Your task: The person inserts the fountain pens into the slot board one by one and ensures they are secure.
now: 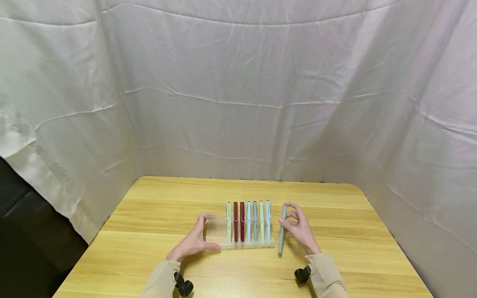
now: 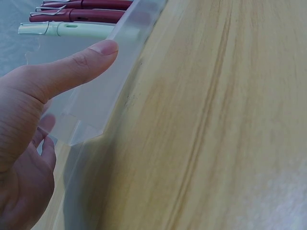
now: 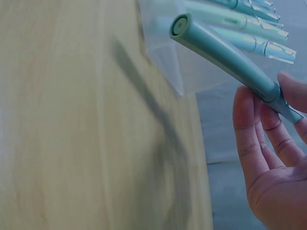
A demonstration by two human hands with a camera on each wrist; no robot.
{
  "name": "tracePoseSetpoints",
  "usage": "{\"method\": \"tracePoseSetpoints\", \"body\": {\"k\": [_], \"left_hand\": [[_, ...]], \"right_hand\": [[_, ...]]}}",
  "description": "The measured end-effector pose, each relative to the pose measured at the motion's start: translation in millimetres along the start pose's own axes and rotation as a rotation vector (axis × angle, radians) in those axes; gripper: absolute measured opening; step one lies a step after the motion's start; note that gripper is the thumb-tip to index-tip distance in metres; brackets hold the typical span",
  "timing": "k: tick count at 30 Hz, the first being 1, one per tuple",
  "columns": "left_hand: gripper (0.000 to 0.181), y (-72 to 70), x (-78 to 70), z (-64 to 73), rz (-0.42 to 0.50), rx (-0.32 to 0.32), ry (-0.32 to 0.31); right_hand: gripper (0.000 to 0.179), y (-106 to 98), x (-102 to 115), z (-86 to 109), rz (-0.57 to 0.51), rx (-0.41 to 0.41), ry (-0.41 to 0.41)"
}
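A clear plastic pen stand (image 1: 216,229) sits on the table with several capped pens side by side in it. From left to right they are a pale green pen (image 1: 229,227), two dark red pens (image 1: 236,227), then light blue, grey-green, pale green and light blue ones. My left hand (image 1: 193,242) grips the stand's left end, thumb along the front edge (image 2: 103,48) and fingers behind. Just beyond the stand's right end, my right hand (image 1: 302,232) pinches a grey-green pen (image 3: 225,57) near its clip end. That pen slants, its other end pointing down toward me, apart from the stand.
The light wood table (image 1: 149,215) has rounded far corners. Pale grey cloth (image 1: 238,124) hangs behind it and along both sides. Something dark (image 1: 26,236) shows past the table's left edge. A small black device (image 1: 183,285) is worn on each wrist.
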State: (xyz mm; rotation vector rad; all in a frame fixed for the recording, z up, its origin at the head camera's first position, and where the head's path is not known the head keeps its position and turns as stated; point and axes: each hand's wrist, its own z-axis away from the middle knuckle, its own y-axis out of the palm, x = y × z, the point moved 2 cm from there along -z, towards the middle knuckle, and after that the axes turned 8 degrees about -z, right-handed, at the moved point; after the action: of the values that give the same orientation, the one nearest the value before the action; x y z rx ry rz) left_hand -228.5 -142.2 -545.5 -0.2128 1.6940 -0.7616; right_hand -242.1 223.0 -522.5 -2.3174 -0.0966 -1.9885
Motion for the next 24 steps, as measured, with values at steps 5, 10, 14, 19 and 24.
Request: {"method": "tracePoseSetpoints", "body": {"k": [5, 10, 14, 19, 24], "left_hand": [[0.102, -0.1, 0.7, -0.4, 0.003, 0.001, 0.001], [0.103, -0.2, 0.5, -0.4, 0.007, 0.001, 0.004], [0.102, 0.0, 0.2, -0.3, 0.006, 0.002, 0.004], [0.102, -0.1, 0.2, -0.2, 0.002, -0.002, 0.003], [0.102, -0.5, -0.6, -0.1, 0.009, 0.0, 0.0]], "right_hand": [[0.059, 6, 8, 1.3, -0.016, 0.001, -0.057], [0.059, 15, 15, 1.5, -0.007, -0.001, -0.112], [0.06, 20, 21, 1.9, 0.01, -0.018, -0.127], [0.06, 27, 27, 2.1, 0.01, -0.012, -0.153], [0.06, 33, 31, 1.7, 0.009, -0.007, -0.163]]}}
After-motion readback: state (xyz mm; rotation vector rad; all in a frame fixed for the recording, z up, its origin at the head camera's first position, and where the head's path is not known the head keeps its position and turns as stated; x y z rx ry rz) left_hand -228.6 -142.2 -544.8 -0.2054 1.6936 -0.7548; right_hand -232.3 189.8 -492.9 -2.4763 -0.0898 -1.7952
